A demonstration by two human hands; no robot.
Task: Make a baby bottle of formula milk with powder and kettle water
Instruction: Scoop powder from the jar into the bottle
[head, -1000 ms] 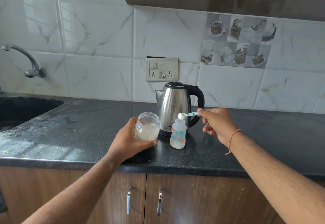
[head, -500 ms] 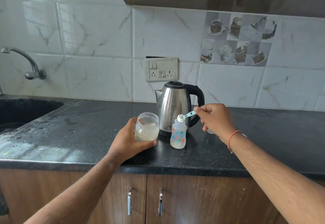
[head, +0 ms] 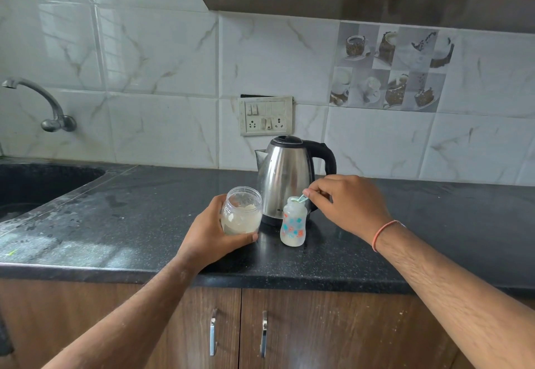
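Steel kettle (head: 288, 177) stands at the far side of the black counter (head: 405, 247), just behind the baby bottle (head: 293, 222). Our right hand (head: 347, 203) pinches the scoop (head: 299, 198), tipped into the bottle's open mouth; our left hand (head: 214, 232) wraps its fingers around the powder jar (head: 241, 211), left of the bottle. Pale contents already sit in the bottle's bottom. We judge capping and shaking remain.

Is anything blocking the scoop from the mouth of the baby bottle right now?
Nothing visible does. The right hand pinches the scoop right at the open mouth of the baby bottle; no lid or teat is on it.
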